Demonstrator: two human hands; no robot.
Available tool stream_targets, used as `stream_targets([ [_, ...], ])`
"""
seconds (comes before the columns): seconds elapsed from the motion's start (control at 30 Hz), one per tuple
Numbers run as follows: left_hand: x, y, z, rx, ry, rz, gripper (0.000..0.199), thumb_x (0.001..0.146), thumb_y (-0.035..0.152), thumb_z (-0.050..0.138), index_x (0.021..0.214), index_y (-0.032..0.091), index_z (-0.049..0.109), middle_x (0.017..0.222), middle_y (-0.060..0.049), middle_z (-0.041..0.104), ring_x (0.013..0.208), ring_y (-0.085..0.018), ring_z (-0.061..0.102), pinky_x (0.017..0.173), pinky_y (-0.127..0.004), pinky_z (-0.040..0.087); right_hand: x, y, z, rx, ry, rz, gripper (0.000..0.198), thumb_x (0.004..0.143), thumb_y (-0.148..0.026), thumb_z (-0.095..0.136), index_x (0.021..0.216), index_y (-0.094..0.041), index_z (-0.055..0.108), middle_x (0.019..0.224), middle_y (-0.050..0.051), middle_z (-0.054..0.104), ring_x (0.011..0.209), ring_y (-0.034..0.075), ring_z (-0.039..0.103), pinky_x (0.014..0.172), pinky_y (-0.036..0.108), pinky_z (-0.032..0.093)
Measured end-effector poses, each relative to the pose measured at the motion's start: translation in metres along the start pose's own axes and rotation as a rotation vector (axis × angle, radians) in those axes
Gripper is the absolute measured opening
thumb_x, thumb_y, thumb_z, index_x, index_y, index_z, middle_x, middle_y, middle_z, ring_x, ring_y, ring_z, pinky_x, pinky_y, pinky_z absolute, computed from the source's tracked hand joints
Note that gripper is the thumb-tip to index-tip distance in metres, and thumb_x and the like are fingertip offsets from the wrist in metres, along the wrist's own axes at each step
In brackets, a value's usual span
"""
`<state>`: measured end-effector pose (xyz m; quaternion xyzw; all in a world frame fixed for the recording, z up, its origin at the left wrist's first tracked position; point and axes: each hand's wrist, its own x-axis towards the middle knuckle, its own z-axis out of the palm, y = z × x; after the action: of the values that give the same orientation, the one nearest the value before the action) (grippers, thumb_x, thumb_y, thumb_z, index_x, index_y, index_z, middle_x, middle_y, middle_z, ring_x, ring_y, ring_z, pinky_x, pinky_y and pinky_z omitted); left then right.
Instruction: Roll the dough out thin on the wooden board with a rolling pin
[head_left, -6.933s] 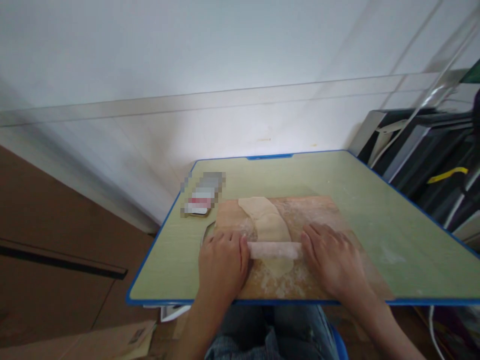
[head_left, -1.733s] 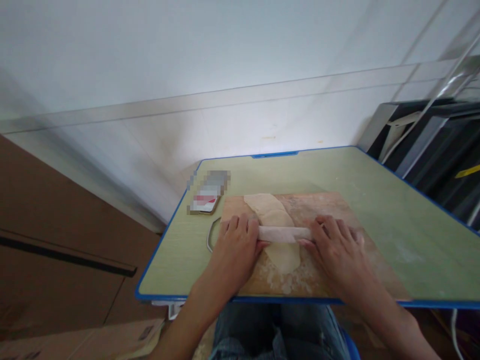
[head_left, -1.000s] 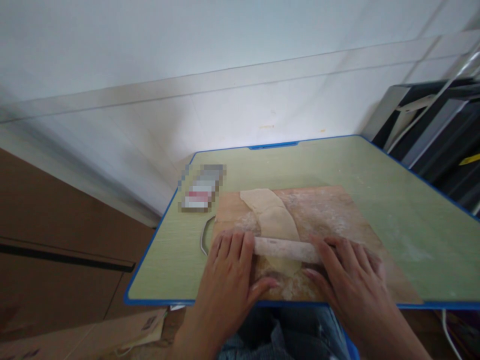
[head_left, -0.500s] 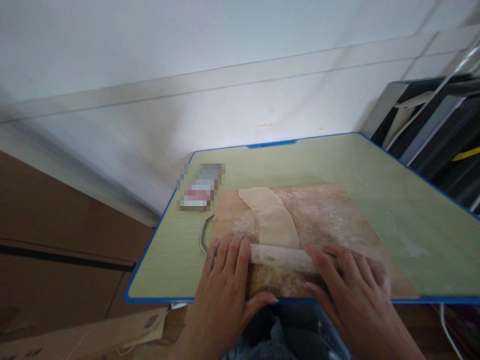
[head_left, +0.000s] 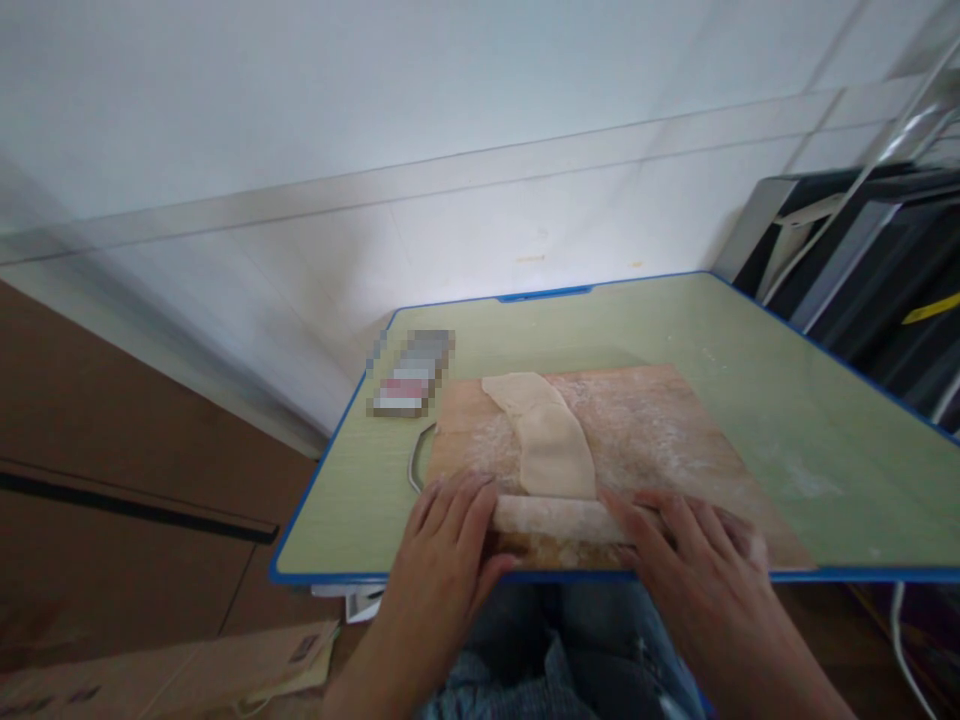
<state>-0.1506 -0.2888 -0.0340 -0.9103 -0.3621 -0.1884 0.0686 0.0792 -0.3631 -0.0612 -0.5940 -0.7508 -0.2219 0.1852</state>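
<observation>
A flour-dusted rolling pin point(head_left: 559, 518) lies crosswise near the front edge of a wooden board point(head_left: 645, 420). Over its left end, my left hand point(head_left: 454, 530) is curled with the fingers on top. My right hand point(head_left: 697, 545) covers the other end in the same way, its fingers partly hiding the pin. A long, curved strip of flattened dough point(head_left: 555, 440) stretches from the pin toward the back of the board. Its near end meets the pin; whether it continues underneath is hidden.
The board rests on a green table point(head_left: 757, 400) with a blue rim. A pixelated flat object point(head_left: 412, 375) lies at the left, near a metal handle point(head_left: 415, 460) by the board. Dark folded items point(head_left: 862, 250) lean at the right, against the white wall point(head_left: 450, 240).
The rolling pin and both hands have shifted slightly toward me, nearer the board's front edge. My left thumb has drawn in closer to the pin. The view has tilted a little.
</observation>
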Motion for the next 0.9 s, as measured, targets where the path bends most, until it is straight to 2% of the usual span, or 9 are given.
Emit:
stream_targets([
  [0.1, 0.012, -0.01, -0.007, -0.054, -0.06, 0.042, 0.019, 0.091, 0.025, 0.047, 0.105, 0.016, 0.057, 0.109, -0.009, 0.064, 0.1, -0.021, 0.058, 0.087, -0.037, 0.049, 0.006, 0.004, -0.002, 0.084, -0.021, 0.026, 0.031, 0.093, -0.019, 0.035, 0.118, -0.018, 0.053, 0.099, 0.01, 0.06, 0.088, 0.024, 0.056, 0.073, 0.04, 0.043],
  [0.23, 0.045, -0.025, -0.015, -0.065, -0.22, 0.154, 0.016, 0.089, 0.026, 0.054, 0.098, 0.014, 0.06, 0.101, -0.007, 0.064, 0.096, -0.021, 0.058, 0.087, -0.035, 0.048, 0.015, 0.013, -0.005, 0.087, -0.031, 0.018, 0.029, 0.094, -0.019, 0.033, 0.113, -0.015, 0.054, 0.097, 0.011, 0.06, 0.089, 0.025, 0.056, 0.073, 0.041, 0.044],
  [0.37, 0.088, -0.036, -0.014, -0.109, -0.391, 0.215, 0.028, 0.091, 0.038, 0.049, 0.089, 0.013, 0.061, 0.095, -0.007, 0.065, 0.089, -0.02, 0.06, 0.077, -0.03, 0.047, 0.024, 0.027, -0.002, 0.079, -0.046, 0.025, 0.031, 0.096, -0.028, 0.032, 0.106, -0.017, 0.059, 0.09, 0.009, 0.06, 0.082, 0.022, 0.058, 0.068, 0.037, 0.047],
  [0.43, 0.107, -0.036, -0.011, -0.087, -0.457, 0.252, 0.038, 0.095, 0.04, 0.038, 0.084, 0.014, 0.063, 0.09, -0.007, 0.067, 0.085, -0.019, 0.061, 0.075, -0.03, 0.046, 0.027, 0.034, -0.003, 0.128, -0.05, 0.019, 0.035, 0.097, -0.034, 0.031, 0.104, -0.018, 0.06, 0.088, 0.008, 0.06, 0.079, 0.02, 0.058, 0.067, 0.035, 0.048],
  [0.5, 0.119, -0.031, -0.007, -0.008, -0.494, 0.217, 0.05, 0.098, 0.04, 0.026, 0.081, 0.013, 0.065, 0.085, -0.009, 0.068, 0.081, -0.021, 0.063, 0.073, -0.032, 0.046, 0.03, 0.039, -0.005, 0.172, -0.076, 0.007, 0.036, 0.097, -0.038, 0.031, 0.1, -0.02, 0.061, 0.087, 0.007, 0.06, 0.077, 0.019, 0.059, 0.066, 0.034, 0.048],
  [0.63, 0.131, -0.021, 0.0, 0.103, -0.451, 0.132, 0.059, 0.097, 0.041, 0.022, 0.079, 0.011, 0.07, 0.081, -0.014, 0.07, 0.076, -0.024, 0.065, 0.065, -0.033, 0.044, 0.034, 0.044, -0.006, 0.187, -0.111, 0.003, 0.038, 0.097, -0.041, 0.03, 0.084, -0.019, 0.059, 0.079, 0.005, 0.059, 0.069, 0.018, 0.059, 0.06, 0.031, 0.047],
  [0.9, 0.132, -0.027, 0.014, -0.066, -0.352, -0.098, 0.059, 0.096, 0.038, 0.026, 0.072, 0.011, 0.072, 0.07, -0.012, 0.069, 0.062, -0.017, 0.061, 0.061, -0.029, 0.039, 0.036, 0.035, -0.001, -0.043, -0.047, 0.066, 0.039, 0.097, -0.044, 0.023, 0.075, -0.02, 0.046, 0.067, 0.003, 0.052, 0.061, 0.019, 0.054, 0.054, 0.031, 0.039],
])
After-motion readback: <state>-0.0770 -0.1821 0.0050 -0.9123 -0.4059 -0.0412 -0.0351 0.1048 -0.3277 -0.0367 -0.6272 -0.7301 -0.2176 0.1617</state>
